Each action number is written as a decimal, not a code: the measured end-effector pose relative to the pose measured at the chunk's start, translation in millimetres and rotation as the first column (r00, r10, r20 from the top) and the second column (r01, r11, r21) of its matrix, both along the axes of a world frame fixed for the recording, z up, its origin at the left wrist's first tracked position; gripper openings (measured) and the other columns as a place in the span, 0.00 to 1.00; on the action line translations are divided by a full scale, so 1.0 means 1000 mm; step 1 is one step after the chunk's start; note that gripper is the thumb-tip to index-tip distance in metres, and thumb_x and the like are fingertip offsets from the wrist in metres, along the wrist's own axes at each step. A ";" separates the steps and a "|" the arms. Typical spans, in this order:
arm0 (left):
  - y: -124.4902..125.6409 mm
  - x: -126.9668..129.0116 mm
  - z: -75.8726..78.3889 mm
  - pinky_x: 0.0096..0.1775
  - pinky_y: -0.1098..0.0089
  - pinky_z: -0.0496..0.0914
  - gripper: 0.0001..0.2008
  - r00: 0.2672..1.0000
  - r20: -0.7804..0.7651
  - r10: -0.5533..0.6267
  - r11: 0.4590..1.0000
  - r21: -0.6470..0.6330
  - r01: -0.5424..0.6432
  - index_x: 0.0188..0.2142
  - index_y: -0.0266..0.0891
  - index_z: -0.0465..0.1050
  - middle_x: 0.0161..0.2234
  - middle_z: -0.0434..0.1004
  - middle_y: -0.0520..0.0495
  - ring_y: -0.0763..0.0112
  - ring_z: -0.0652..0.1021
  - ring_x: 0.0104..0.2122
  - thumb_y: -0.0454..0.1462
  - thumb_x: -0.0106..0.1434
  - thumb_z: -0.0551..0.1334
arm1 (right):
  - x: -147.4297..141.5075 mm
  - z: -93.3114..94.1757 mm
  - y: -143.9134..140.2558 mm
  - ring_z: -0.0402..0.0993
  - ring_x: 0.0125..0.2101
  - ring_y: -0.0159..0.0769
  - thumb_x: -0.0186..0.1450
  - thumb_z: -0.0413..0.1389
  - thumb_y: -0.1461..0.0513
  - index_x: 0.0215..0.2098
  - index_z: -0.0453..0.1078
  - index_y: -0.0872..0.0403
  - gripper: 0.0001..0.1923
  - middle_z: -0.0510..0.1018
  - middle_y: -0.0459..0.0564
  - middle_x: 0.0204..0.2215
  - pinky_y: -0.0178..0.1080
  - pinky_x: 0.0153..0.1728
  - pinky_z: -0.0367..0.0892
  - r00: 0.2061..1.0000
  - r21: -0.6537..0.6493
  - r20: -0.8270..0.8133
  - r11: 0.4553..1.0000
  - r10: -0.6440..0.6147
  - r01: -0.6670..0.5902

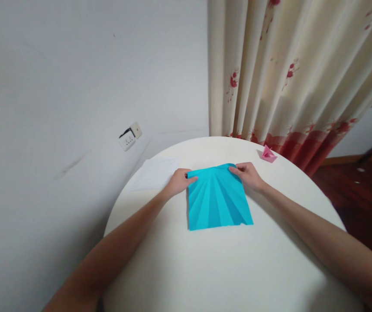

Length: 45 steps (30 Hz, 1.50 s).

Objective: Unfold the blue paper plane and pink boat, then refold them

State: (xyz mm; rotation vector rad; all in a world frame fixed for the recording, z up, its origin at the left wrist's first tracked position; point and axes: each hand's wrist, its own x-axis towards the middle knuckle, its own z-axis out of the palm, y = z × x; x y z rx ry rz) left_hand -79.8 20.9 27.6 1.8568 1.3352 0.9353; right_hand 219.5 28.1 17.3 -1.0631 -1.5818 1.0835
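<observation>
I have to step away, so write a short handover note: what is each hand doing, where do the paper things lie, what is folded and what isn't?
Left hand pinches the far left corner of the blue paper; right hand pinches its far right corner.
The blue paper lies flat on the round white table, already creased in a fan of rays.
White sheet lies flat, apparently unfolded, beyond the left hand.
Small pink folded piece sits finished near the far edge.
Left: the blue paper is creased but not yet collapsed into a shape.

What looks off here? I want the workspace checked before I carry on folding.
Little stands out. The wall socket hangs crooked and seems to sit loose from the wall. The blue paper, held at its far corners by the left hand and right hand, is deliberately creased.
</observation>
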 end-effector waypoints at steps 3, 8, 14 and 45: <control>-0.002 0.000 0.005 0.40 0.66 0.74 0.25 0.995 0.096 -0.040 0.992 -0.112 0.051 0.43 0.36 0.80 0.38 0.83 0.42 0.61 0.81 0.38 0.42 0.45 0.75 | -0.004 -0.003 -0.005 0.51 0.18 0.26 0.57 0.61 0.41 0.16 0.62 0.54 0.28 0.58 0.40 0.14 0.34 0.19 0.46 0.993 -0.047 0.029 0.992 0.117 -0.115; -0.013 0.007 0.008 0.36 0.65 0.74 0.22 0.977 0.096 -0.188 0.927 -0.312 0.209 0.41 0.35 0.82 0.36 0.84 0.41 0.56 0.82 0.35 0.45 0.49 0.73 | -0.018 -0.005 -0.019 0.55 0.18 0.28 0.59 0.61 0.43 0.20 0.68 0.55 0.25 0.65 0.41 0.15 0.34 0.19 0.50 0.971 -0.131 -0.021 0.962 0.237 -0.238; -0.016 0.015 0.002 0.30 0.71 0.70 0.15 0.970 -0.074 -0.233 0.961 -0.172 0.217 0.31 0.34 0.83 0.29 0.84 0.43 0.63 0.81 0.29 0.46 0.58 0.67 | -0.023 0.000 -0.024 0.66 0.22 0.33 0.61 0.60 0.45 0.28 0.77 0.57 0.23 0.76 0.46 0.22 0.36 0.25 0.62 0.932 -0.125 0.016 0.925 0.363 -0.358; -0.009 0.012 -0.007 0.37 0.72 0.68 0.12 0.865 -0.287 -0.411 0.904 -0.004 0.428 0.35 0.40 0.84 0.35 0.85 0.45 0.63 0.81 0.34 0.42 0.64 0.63 | -0.019 -0.008 -0.012 0.76 0.30 0.39 0.67 0.56 0.55 0.32 0.80 0.51 0.13 0.84 0.50 0.30 0.37 0.34 0.62 0.760 0.236 0.621 0.879 0.191 -0.414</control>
